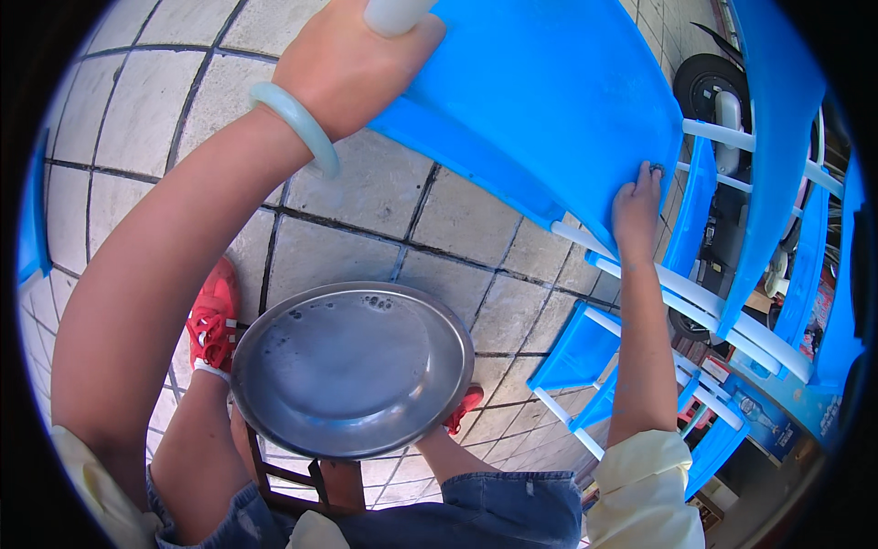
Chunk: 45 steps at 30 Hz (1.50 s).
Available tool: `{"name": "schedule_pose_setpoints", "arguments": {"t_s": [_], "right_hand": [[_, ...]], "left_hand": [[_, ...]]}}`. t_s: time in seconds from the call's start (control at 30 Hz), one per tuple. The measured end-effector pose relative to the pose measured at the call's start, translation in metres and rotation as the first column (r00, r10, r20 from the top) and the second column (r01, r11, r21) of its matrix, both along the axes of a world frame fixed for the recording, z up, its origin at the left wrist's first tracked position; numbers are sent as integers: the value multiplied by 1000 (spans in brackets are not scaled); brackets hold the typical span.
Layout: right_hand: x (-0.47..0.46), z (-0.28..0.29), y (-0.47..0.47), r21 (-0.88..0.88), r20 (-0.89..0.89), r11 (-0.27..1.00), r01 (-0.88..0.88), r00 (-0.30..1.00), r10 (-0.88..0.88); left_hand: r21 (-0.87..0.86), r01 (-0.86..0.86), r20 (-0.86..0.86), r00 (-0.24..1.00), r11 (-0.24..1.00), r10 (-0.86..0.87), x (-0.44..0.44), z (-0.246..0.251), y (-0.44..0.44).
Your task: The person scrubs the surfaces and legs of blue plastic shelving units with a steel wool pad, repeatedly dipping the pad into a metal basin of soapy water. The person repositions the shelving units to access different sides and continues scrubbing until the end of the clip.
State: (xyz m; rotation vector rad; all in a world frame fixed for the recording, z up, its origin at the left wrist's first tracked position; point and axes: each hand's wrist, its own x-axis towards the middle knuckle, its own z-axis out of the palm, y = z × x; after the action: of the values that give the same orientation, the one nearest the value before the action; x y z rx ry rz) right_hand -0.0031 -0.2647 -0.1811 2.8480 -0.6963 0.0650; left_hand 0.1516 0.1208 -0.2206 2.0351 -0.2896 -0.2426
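A blue plastic shelf panel (542,82) of a rack with white tubes is tilted in front of me. My left hand (357,68), with a pale green bangle on its wrist, grips a white tube (396,15) at the panel's near left corner. Toward the panel's right end, my right hand (636,216) presses a small dark scouring pad (656,169) against the blue surface; the fingers hide most of it. Between my knees, a round stainless steel basin (343,364) holds shallow liquid with a few dark bubbly patches.
Several more blue shelves (775,171) joined by white tubes stand at the right. Behind them is a scooter wheel (710,86). A smaller blue rack section (576,350) lies below my right arm. Under the basin is a wooden stool (343,484) on the tiled floor (336,261).
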Motion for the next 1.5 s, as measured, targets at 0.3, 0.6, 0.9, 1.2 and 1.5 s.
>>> {"name": "schedule_pose_setpoints", "arguments": {"t_s": [0.3, 0.6, 0.9, 1.2, 1.5], "right_hand": [[-25, 60, 9, -46, -282, 991, -128, 953, 110], [-13, 109, 12, -109, -679, 914, -390, 701, 218], [-27, 102, 7, 0, -591, 994, -106, 802, 86], [-26, 71, 101, 587, -313, 759, 283, 943, -109], [40, -1, 276, 245, 507, 802, -544, 777, 373]], "left_hand": [[-125, -55, 10, 998, 991, 57, -18, 22, -6], [-140, -85, 43, 995, 987, 91, -16, 16, -7], [-172, -48, 84, 994, 984, 64, -21, 18, -9], [-124, -59, 43, 997, 991, 65, -25, 25, -12], [-242, 148, -185, 963, 959, -195, -13, 23, -1]]}}
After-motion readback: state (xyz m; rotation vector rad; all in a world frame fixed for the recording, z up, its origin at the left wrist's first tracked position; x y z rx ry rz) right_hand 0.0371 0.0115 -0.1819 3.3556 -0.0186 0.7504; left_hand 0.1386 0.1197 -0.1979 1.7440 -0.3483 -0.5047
